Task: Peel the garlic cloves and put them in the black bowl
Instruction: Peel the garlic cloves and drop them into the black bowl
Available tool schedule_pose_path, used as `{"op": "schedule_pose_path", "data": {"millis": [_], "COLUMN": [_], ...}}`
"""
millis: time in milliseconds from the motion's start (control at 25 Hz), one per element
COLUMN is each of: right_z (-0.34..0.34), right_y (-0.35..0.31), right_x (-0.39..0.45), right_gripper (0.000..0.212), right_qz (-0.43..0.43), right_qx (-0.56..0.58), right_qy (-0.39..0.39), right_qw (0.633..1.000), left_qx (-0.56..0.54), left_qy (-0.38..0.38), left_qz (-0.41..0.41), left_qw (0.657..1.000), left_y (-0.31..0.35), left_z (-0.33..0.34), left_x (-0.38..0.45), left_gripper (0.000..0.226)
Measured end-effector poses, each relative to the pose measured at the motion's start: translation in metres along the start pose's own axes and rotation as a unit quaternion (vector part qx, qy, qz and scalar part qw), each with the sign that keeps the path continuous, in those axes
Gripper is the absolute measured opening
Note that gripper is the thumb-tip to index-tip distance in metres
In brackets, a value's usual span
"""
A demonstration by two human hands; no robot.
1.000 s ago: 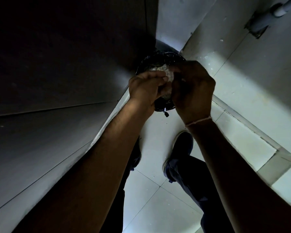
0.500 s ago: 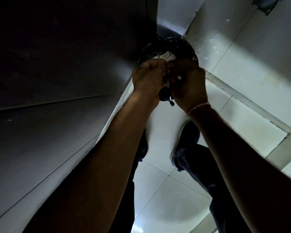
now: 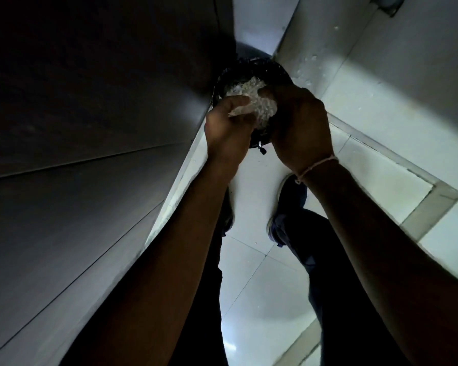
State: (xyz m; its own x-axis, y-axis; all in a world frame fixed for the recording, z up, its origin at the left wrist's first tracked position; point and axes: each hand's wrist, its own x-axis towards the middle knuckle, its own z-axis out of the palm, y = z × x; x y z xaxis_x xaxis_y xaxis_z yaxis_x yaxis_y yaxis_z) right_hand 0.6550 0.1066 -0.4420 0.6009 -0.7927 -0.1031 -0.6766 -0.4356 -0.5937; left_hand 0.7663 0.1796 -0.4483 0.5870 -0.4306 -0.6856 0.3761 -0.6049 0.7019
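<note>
Head view: the left hand (image 3: 229,128) and right hand (image 3: 299,122) both curl their fingers around pale papery garlic (image 3: 242,108), directly over the round black bowl (image 3: 262,68) heaped with whitish pieces. Peeling looks midway; cloves left cannot be judged.

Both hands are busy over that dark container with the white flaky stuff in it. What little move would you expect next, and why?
Probably the left hand pulls away the pale papery skin it pinches and drops it. Both it and the right hand work close together right above the black container, which already holds a heap of white peelings. Whether a clove sits between the fingers is hidden.
</note>
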Motion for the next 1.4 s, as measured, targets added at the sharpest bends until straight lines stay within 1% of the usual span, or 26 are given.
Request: {"op": "schedule_pose_path", "data": {"millis": [40,120,240,280,360,480,600,720,800,880,1040,1160,1240,1360,1400], "right_z": [-0.014,-0.043,-0.101,-0.127,-0.185,-0.274,-0.338,-0.388,-0.415,-0.436,-0.479,-0.501,-0.512,-0.527,-0.530], "right_y": [-0.005,-0.015,-0.044,-0.059,-0.090,-0.134,-0.165,-0.176,-0.177,-0.171,-0.142,-0.115,-0.099,-0.078,-0.073], "right_x": [-0.004,-0.021,-0.049,-0.054,-0.069,-0.100,-0.139,-0.194,-0.231,-0.263,-0.351,-0.420,-0.454,-0.506,-0.520], "right_gripper": [0.040,0.052,0.048,0.048,0.050,0.054,0.054,0.057,0.058,0.058,0.057,0.056,0.055,0.054,0.055], "right_qz": [-0.003,0.006,0.022,0.026,0.042,0.070,0.093,0.155,0.207,0.252,0.316,0.362,0.383,0.416,0.426], "right_qx": [0.011,0.021,0.023,0.031,0.033,0.015,0.002,-0.018,-0.033,-0.041,-0.054,-0.076,-0.088,-0.102,-0.104], "right_qy": [-0.014,-0.034,-0.032,-0.021,0.020,0.085,0.143,0.235,0.291,0.337,0.452,0.499,0.517,0.557,0.561], "right_qw": [1.000,0.999,0.999,0.999,0.998,0.994,0.985,0.959,0.934,0.906,0.832,0.784,0.761,0.712,0.703], "left_qx": [0.048,0.113,0.184,0.203,0.230,0.261,0.275,0.308,0.322,0.339,0.352,0.355,0.350,0.345,0.346], "left_qy": [0.007,-0.020,-0.057,-0.071,-0.122,-0.195,-0.239,-0.305,-0.354,-0.382,-0.472,-0.519,-0.530,-0.561,-0.568], "left_qz": [0.026,0.060,0.155,0.190,0.252,0.321,0.391,0.468,0.507,0.545,0.594,0.619,0.638,0.647,0.650], "left_qw": [0.998,0.992,0.969,0.958,0.932,0.889,0.845,0.770,0.717,0.665,0.549,0.471,0.435,0.384,0.369], "left_y": [0.006,0.031,0.093,0.116,0.159,0.222,0.264,0.289,0.300,0.305,0.290,0.261,0.245,0.222,0.216], "left_z": [-0.006,-0.013,-0.023,-0.026,-0.028,-0.031,-0.028,-0.013,0.010,0.041,0.122,0.179,0.209,0.248,0.259], "left_x": [-0.007,-0.030,-0.085,-0.105,-0.154,-0.232,-0.296,-0.357,-0.391,-0.419,-0.506,-0.572,-0.607,-0.660,-0.674], "left_gripper": [0.028,0.032,0.038,0.040,0.043,0.047,0.052,0.056,0.058,0.058,0.059,0.060,0.060,0.059,0.059]}}
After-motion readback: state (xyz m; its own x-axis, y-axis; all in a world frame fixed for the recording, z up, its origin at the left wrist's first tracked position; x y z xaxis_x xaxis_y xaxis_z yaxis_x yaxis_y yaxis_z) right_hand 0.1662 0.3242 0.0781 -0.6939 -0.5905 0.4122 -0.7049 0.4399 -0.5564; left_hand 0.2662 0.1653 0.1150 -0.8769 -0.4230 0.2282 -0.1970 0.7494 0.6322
